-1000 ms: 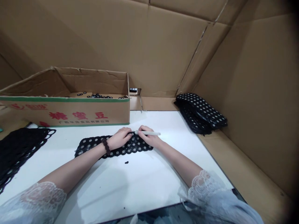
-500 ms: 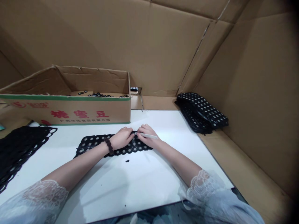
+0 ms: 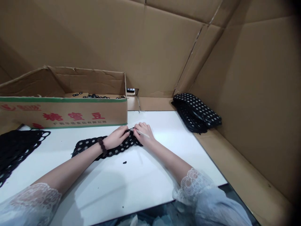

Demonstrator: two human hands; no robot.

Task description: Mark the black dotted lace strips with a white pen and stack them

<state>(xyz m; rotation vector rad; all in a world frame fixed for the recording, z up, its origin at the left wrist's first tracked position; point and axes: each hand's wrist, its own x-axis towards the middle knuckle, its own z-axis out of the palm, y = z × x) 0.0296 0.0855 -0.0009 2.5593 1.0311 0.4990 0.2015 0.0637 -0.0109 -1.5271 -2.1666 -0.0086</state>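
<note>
A black openwork strip with pale round dots [image 3: 84,145] lies on the white table, its right end drawn up and bunched. My left hand [image 3: 116,137] is closed on the strip's upper edge, fingertips pinching it. Close beside it, my right hand [image 3: 144,135] is also closed, with a slim white pen-like tool [image 3: 143,133] held in it. The tool's tip meets the strip between both hands, though my fingers partly hide it. A dark beaded bracelet [image 3: 102,147] circles my left wrist.
An open cardboard box [image 3: 77,113] with small black rings [image 3: 94,96] stands at back left. Black openwork fabric [image 3: 16,150] lies at far left, a folded dotted stack [image 3: 197,111] at back right. A black scrap [image 3: 124,162] lies in front. Cardboard walls [image 3: 246,94] enclose the table.
The strip's right end has been pulled up and gathered toward my hands. My right hand has risen slightly, tilting the white tool more steeply. The whole view has shifted a little.
</note>
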